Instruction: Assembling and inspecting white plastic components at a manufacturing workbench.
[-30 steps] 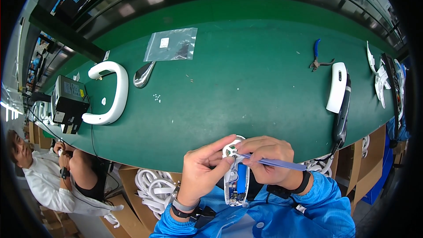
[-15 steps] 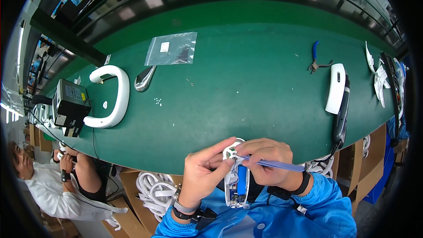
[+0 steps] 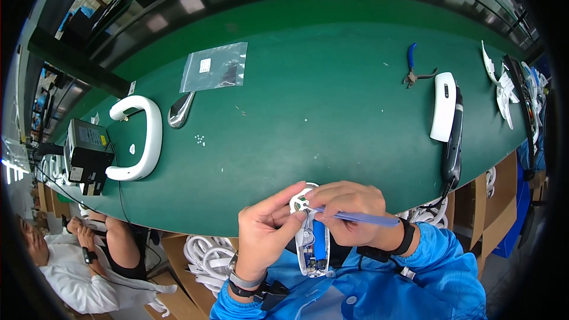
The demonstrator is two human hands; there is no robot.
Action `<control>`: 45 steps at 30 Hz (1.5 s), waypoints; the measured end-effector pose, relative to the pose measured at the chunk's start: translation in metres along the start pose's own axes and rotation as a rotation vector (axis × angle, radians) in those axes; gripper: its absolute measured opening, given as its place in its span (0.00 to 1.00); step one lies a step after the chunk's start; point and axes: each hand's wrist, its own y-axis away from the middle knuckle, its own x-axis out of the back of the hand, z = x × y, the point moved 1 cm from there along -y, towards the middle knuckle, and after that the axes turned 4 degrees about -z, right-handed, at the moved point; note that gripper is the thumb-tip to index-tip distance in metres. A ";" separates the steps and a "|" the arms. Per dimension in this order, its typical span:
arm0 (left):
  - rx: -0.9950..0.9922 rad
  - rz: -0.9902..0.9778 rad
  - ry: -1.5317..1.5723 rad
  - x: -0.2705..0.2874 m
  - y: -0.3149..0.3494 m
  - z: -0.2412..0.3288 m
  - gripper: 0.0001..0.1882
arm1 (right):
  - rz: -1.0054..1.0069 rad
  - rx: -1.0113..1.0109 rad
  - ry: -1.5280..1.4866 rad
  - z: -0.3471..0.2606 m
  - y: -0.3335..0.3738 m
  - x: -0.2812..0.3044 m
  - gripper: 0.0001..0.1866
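Note:
My left hand (image 3: 265, 232) is closed around the upper part of an opened white device housing (image 3: 301, 257). Inside it I see a blue cylindrical battery (image 3: 320, 240) and a circuit board (image 3: 312, 259) at the lower end. A round white part (image 3: 300, 201) with cut-outs lies at the device's top, beside my left thumb and fingers. Purple tweezers (image 3: 372, 219) are pinched in my right hand (image 3: 351, 208), their narrow end pointing at the round part. My fingers partly hide where the tip meets it.
On the green table (image 3: 284, 142) lie a white C-shaped piece (image 3: 155, 136), a clear bag (image 3: 214, 68), blue-handled cutters (image 3: 411, 65), a white shell (image 3: 443, 106) and a black electric tool (image 3: 453, 148). A black box (image 3: 89, 151) stands left. A seated person (image 3: 80, 261) is at lower left.
The whole view has shifted slightly, so the table items appear farther left. Both hands keep the same grip, with the tweezers still at the top of the device.

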 end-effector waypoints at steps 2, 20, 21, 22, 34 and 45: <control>0.003 0.009 0.005 0.000 0.000 -0.001 0.24 | 0.011 0.002 -0.015 0.001 0.001 0.000 0.11; -0.006 0.002 -0.007 0.000 0.001 -0.001 0.24 | 0.042 -0.035 -0.053 0.000 0.000 0.000 0.09; -0.006 0.001 -0.008 0.000 0.001 -0.001 0.24 | 0.047 -0.037 -0.060 0.000 0.000 0.000 0.09; -0.005 0.000 -0.010 0.000 0.001 -0.002 0.24 | 0.047 -0.037 -0.060 0.000 0.000 0.000 0.09; -0.015 0.004 -0.023 0.001 0.000 -0.002 0.24 | 0.035 -0.036 -0.020 0.002 0.000 0.000 0.10; -0.018 0.007 -0.018 0.000 0.001 -0.002 0.24 | 0.014 0.021 -0.033 0.005 0.004 0.001 0.13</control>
